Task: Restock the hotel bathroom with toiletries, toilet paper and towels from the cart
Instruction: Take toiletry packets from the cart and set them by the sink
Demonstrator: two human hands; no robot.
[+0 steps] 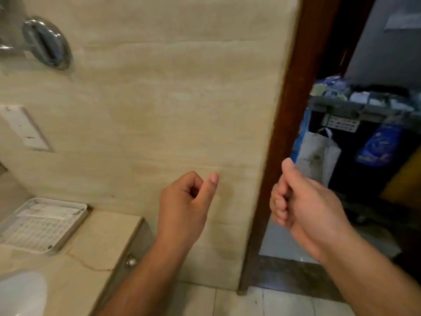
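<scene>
Wall point(170, 99) blocks 12 o'clock. Door frame point(296, 110) stands at 1 o'clock. Doorway point(280, 242) at 3 o'clock is open; cart point(364, 106) stands beyond.

Hotel bathroom: marble wall point(170, 99), vanity counter point(98, 236), housekeeping cart point(364, 106) outside doorway.

Dark stocked cart point(364, 108), upper right.

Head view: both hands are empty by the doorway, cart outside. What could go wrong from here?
1. The right hand is close to the dark door frame and may knock it on the way out.
2. The cart stands in dim light with a crowded top, so the wrong item might get picked.
3. The left hand hangs near the counter corner and could bump it.
</scene>
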